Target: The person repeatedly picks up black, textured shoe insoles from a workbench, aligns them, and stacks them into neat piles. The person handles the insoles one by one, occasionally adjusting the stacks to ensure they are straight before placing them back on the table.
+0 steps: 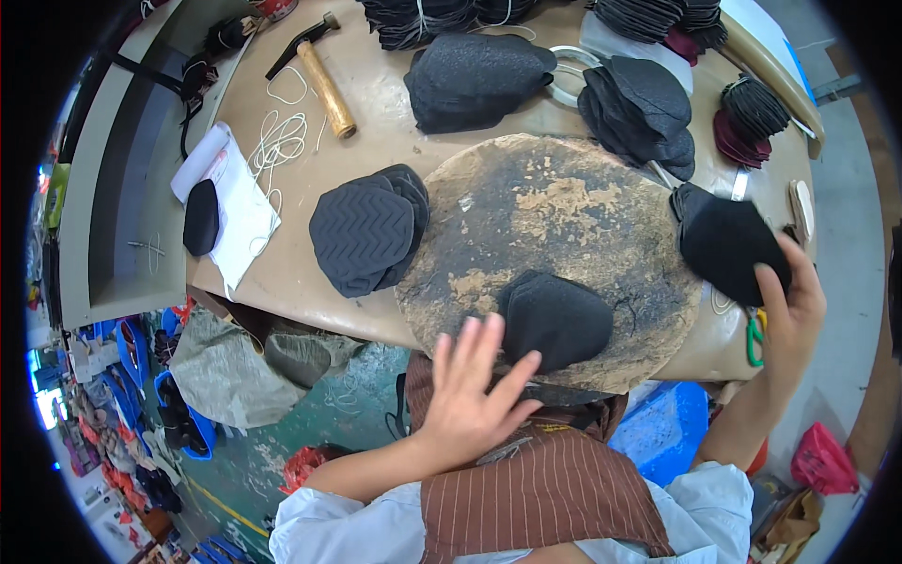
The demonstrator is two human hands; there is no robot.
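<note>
Worktop (376, 150) bears a round block (564, 240); left hand (472, 399) spread over its near edge, right hand (794, 296) pinching a black piece (728, 240) edgewise.

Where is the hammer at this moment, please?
In the head view, the hammer lies at the upper left of the table, beside the tangled white string.

The left fisheye camera, worn on the head, looked down from near onto the table (376, 141), whose edges appeared bent toward the rim.
</note>
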